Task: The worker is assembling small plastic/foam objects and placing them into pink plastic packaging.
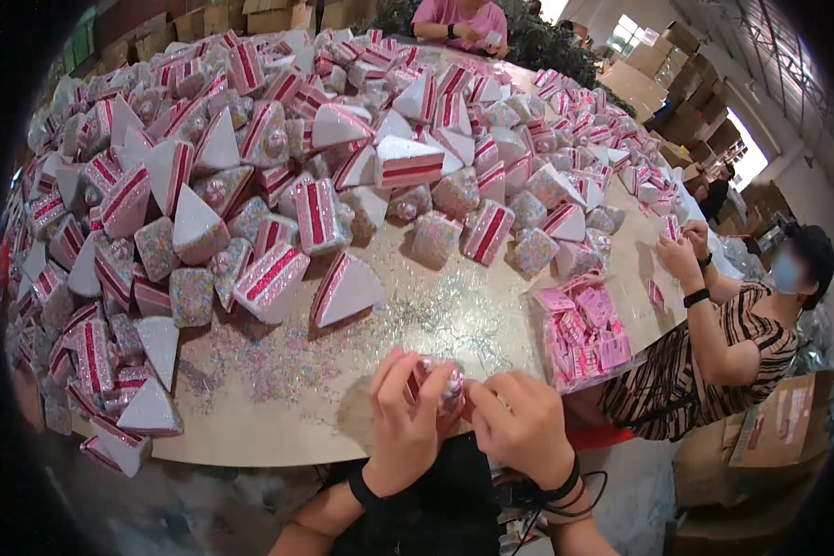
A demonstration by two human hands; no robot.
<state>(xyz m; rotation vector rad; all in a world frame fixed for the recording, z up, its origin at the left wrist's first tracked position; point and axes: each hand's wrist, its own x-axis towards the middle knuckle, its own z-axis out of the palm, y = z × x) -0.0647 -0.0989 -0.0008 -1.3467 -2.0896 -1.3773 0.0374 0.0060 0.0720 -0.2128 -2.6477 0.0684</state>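
Left hand (pixel 405 414) is wrapped round a glittery pink-and-silver ornament (pixel 450 385) at the near edge of the pale wooden tabletop (pixel 273 431). I'd brace it there, using light right-hand (pixel 521 422) fingertip pressure; can't tell if those curled fingers grip anything. Both wrists angle inward.

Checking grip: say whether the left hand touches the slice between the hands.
Touching. The head view shows the left hand wrapped partly around the slice.
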